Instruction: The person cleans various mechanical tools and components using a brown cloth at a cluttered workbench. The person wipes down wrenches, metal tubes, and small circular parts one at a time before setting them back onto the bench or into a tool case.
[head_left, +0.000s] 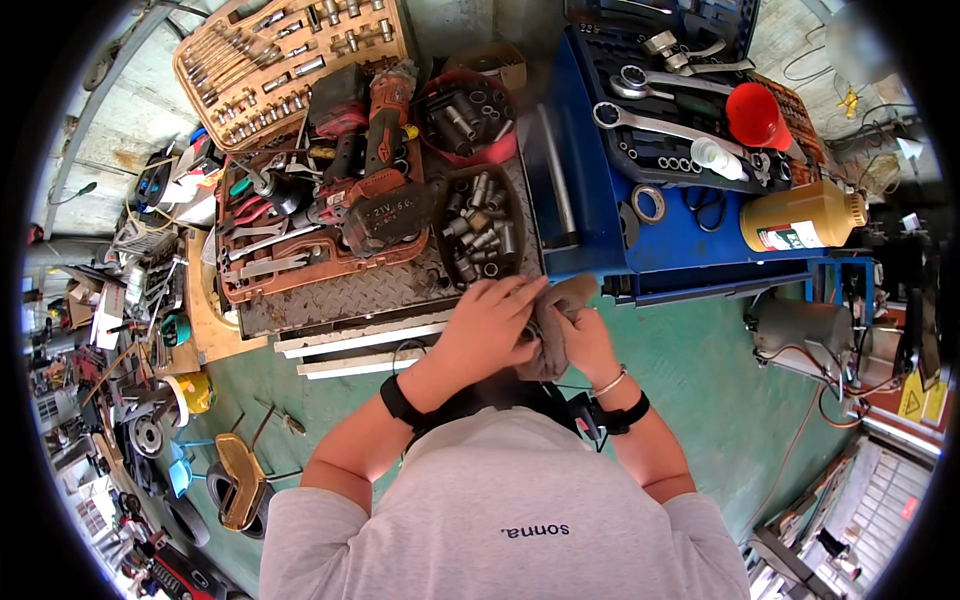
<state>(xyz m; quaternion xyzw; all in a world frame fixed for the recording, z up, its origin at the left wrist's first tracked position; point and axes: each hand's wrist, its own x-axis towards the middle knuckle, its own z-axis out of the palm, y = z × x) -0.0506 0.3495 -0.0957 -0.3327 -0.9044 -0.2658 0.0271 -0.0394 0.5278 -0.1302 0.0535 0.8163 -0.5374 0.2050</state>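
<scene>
My right hand (590, 337) grips a grey-brown cloth (553, 337) in front of my body, just off the front edge of the workbench. Close against the cloth's left side is my left hand (491, 322), its fingers stretched toward the cloth and its thumb bent; a small dark metal part shows between thumb and cloth, too hidden to name or to tell if it is held. Beyond my left fingers stands a bin of metal sockets (481, 232). A cordless impact wrench with a battery (386, 214) lies left of that bin, on an orange tool case (330, 262).
A red bowl of sockets (504, 152) stands behind the bin. On the blue tool cabinet (667, 247) at right are combination wrenches (660, 126), a red funnel (757, 116), a tape roll (648, 204) and a gold bottle (802, 216). Drawers (367, 341) stick out below the bench.
</scene>
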